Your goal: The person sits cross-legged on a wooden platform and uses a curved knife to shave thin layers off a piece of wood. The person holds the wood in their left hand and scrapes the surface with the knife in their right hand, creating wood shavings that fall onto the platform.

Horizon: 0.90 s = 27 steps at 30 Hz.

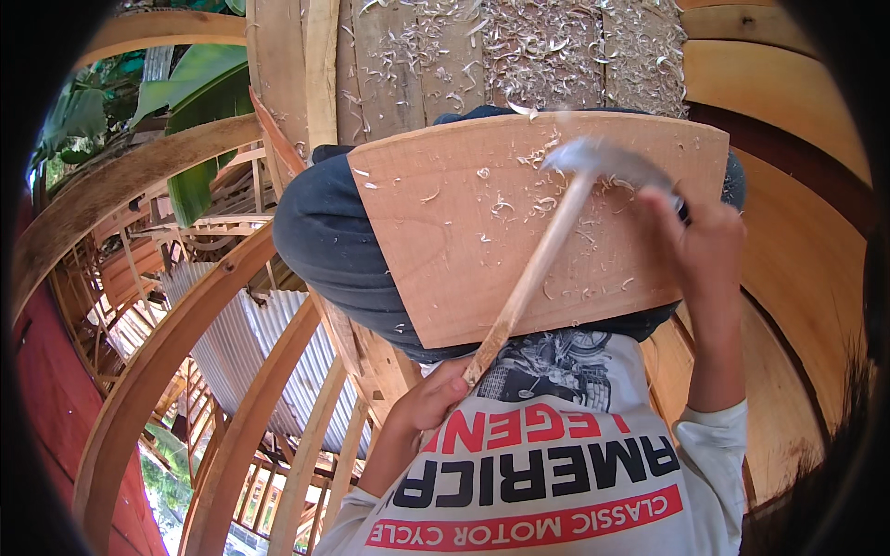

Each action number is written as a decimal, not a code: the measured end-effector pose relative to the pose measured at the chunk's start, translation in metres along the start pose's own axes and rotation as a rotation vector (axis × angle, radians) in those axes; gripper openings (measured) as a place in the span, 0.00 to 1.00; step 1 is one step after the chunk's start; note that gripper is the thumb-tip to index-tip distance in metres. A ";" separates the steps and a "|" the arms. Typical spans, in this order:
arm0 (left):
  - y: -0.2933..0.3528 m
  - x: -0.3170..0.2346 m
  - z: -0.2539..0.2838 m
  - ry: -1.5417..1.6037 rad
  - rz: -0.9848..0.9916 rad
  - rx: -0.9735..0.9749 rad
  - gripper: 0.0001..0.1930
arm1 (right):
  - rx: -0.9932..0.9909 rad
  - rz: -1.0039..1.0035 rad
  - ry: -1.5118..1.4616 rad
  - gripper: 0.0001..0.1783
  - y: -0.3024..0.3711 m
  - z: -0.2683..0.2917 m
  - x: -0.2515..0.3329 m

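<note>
Across my lap lies a flat board [445, 250] of light reddish wood with a curved far edge and curled shavings on it. A hammer [607, 165] with a long pale wooden handle slants over it, its metal head blurred by motion. My left hand [434, 398] is closed round the handle's lower end, close to my shirt. My right hand [706, 243] is by the board's right edge, at the right end of the hammer head. Its thumb points up and its fingers curl around a dark piece; whether that belongs to the hammer I cannot tell.
Wood shavings [547, 56] cover the planks beyond my knees. Curved timber ribs [176, 371] rise on the left, with corrugated metal sheets [269, 324] and green leaves [199, 79] behind them. Curved planking [788, 222] closes in the right side.
</note>
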<state>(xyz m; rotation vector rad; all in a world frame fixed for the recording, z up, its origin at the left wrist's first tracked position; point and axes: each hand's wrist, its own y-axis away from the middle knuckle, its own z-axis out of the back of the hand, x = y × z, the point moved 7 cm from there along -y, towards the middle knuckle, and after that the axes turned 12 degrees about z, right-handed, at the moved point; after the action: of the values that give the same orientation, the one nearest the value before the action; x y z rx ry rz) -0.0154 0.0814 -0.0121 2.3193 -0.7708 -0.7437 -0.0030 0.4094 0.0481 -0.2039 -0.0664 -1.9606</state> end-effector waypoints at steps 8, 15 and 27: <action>0.009 -0.006 0.002 0.030 0.091 -0.107 0.43 | 0.155 -0.353 -0.211 0.27 0.011 0.028 -0.047; 0.010 0.007 0.007 0.100 0.099 -0.172 0.43 | 0.146 -0.006 -0.201 0.29 0.010 0.004 0.025; 0.005 -0.018 -0.008 -0.075 0.033 -0.167 0.43 | 0.102 -0.277 -0.365 0.28 -0.019 0.022 -0.024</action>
<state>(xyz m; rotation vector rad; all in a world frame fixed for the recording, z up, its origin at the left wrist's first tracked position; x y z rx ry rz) -0.0241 0.0931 0.0028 2.1355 -0.7485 -0.8509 -0.0092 0.4422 0.0663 -0.5063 -0.4527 -2.1653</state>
